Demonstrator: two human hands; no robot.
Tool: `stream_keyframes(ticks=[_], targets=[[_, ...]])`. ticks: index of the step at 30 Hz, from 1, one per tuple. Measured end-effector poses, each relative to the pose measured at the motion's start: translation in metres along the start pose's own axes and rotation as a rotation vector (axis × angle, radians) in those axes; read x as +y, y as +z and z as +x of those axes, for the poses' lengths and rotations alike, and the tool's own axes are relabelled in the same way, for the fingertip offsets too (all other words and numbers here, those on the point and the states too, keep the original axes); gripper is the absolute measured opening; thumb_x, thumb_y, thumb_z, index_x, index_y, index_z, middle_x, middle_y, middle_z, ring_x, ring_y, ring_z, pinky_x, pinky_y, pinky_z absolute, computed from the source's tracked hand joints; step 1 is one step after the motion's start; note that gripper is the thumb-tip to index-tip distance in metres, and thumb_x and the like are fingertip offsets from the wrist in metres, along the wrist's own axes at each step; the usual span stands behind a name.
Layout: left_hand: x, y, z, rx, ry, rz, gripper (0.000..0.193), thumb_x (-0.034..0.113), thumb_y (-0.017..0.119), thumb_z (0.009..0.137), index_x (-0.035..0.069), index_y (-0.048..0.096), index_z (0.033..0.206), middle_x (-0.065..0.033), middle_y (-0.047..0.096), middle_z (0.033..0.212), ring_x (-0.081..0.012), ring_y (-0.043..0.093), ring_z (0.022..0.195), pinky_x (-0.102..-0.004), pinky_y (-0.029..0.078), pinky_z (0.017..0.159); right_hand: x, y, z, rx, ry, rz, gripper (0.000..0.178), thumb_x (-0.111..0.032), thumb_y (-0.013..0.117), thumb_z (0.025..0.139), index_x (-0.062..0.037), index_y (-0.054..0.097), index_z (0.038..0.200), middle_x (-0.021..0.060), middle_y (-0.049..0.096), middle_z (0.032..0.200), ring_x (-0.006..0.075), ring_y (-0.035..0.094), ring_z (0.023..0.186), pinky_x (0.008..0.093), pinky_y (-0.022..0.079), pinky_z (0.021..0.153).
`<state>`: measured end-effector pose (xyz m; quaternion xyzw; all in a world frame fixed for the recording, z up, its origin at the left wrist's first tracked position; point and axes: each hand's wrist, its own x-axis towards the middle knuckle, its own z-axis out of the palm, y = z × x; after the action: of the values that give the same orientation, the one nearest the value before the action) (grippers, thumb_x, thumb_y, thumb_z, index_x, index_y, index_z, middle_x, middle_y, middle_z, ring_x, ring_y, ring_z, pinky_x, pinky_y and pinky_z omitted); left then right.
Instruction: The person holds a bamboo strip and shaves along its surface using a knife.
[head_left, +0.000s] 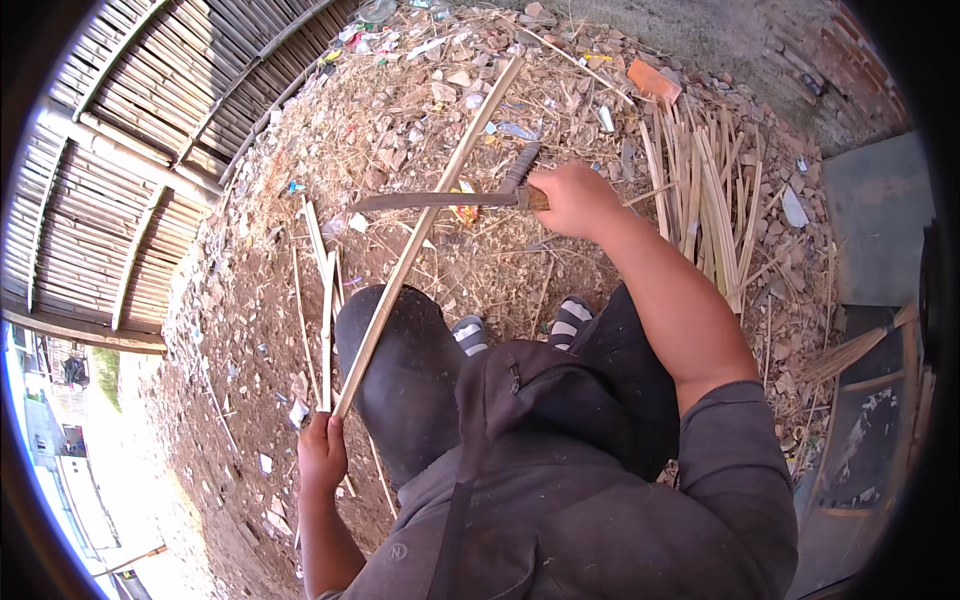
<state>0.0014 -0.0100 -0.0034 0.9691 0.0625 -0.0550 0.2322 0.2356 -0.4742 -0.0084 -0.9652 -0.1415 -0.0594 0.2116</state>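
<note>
My left hand (322,452) is closed around the lower end of a long bamboo strip (392,290). The strip slants up and to the right past my left knee, its far end over the littered ground. My right hand (578,202) grips the short handle of a machete (455,199), whose long, dark blade points left. This blade crosses the strip at about its middle; whether it touches or cuts in, I cannot tell. A dark ridged piece (521,167) shows beside the handle, and its connection to the machete is unclear.
More split bamboo strips (705,190) lie heaped at the right, with several thin ones (326,290) beside my left knee. An orange brick (653,80) rests near the wall (780,60). A bamboo fence (140,150) stands at the left. Rubble and scraps cover the ground around my sandalled feet.
</note>
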Motion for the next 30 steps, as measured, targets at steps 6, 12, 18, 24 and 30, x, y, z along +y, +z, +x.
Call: stream_keyframes(ticks=[6,12,18,24,30], targets=[[0.007,0.011,-0.006,0.047,0.177,0.006,0.038,0.030,0.061,0.098,0.003,0.049,0.073,-0.0146,0.050,0.055,-0.0329,0.052,0.049,-0.0427,0.038,0.049,0.003,0.005,0.001,-0.012,-0.092,0.000,0.022,-0.021,0.073,0.071,-0.0104,0.065,0.089,0.0161,0.066,0.076,0.0384,0.066,0.077,0.0497,0.052,0.069],[0.010,0.004,-0.007,-0.102,0.041,-0.138,0.045,0.036,0.061,0.098,0.001,0.048,0.073,-0.0101,0.045,0.054,-0.0197,0.043,0.052,-0.0384,0.038,0.051,-0.008,0.002,0.001,-0.018,-0.026,0.027,0.021,-0.021,0.072,0.072,-0.0121,0.066,0.089,0.0155,0.066,0.076,0.0377,0.067,0.078,0.0493,0.052,0.069],[-0.001,0.010,-0.006,-0.222,0.030,-0.197,0.047,0.040,0.054,0.102,0.000,0.051,0.077,-0.0109,0.047,0.059,-0.0172,0.043,0.059,-0.0382,0.040,0.056,-0.026,-0.007,-0.001,-0.190,-0.133,-0.040,0.023,-0.023,0.071,0.073,-0.0120,0.069,0.093,0.0160,0.069,0.084,0.0345,0.069,0.085,0.0470,0.054,0.075],[0.009,0.003,0.000,-0.274,0.002,-0.177,0.046,0.040,0.051,0.103,-0.001,0.053,0.081,-0.0132,0.051,0.061,-0.0215,0.047,0.059,-0.0399,0.042,0.058,0.020,0.000,0.008,-0.137,0.179,0.128,0.032,-0.022,0.069,0.074,-0.0077,0.069,0.103,0.0182,0.070,0.092,0.0374,0.067,0.088,0.0471,0.054,0.080],[0.001,0.007,-0.005,-0.223,0.036,-0.106,0.047,0.041,0.050,0.103,0.000,0.054,0.081,-0.0144,0.052,0.061,-0.0227,0.048,0.059,-0.0410,0.042,0.058,-0.009,-0.010,0.001,-0.288,-0.075,-0.067,0.032,-0.029,0.075,0.077,-0.0039,0.066,0.096,0.0189,0.069,0.088,0.0373,0.067,0.085,0.0451,0.052,0.074]])
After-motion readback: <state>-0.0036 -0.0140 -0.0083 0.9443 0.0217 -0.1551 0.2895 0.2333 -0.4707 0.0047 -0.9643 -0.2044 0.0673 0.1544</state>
